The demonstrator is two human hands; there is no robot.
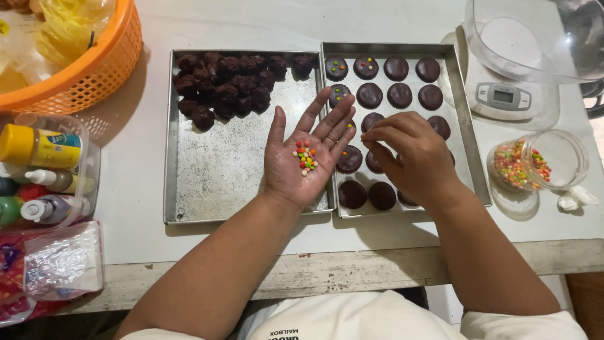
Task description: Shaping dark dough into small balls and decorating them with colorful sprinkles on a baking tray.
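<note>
From the head camera, you are partway through dressing the chocolate discs [369, 96] with coloured sugar beads: your left hand [306, 157] lies flat and palm up over the seam between the two trays, fingers spread and relaxed, cupping a small heap of sprinkles [306, 157] in red, yellow, green and white. Your right hand [412, 157] hovers over the middle of the right tray [469, 157], thumb and forefinger pinched together at their tips near your left fingertips; whether a bead sits in that pinch is too small to tell. Three discs in the far left corner of that tray already carry beads, and the rest look bare, so by my judgement the work is early. The next move, as I read it, calls for a light pinch and a gentle, precise drop onto a glossy top without pressing or smearing it. The discs are round, flat, dark and smooth with a soft sheen, set in loose rows. The left tray [220, 176] is scuffed, dull metal, holding a pile of lumpy, rough chocolate clusters [226, 82] at its far end. On the pale counter [151, 126] to the right, a clear jar [541, 160] lies on its side with more sprinkles inside, beside a white scale [503, 97] bearing a clear bowl. To the left stand an orange woven basket [94, 69] and a clear tub of small squeeze bottles [38, 164].
</note>
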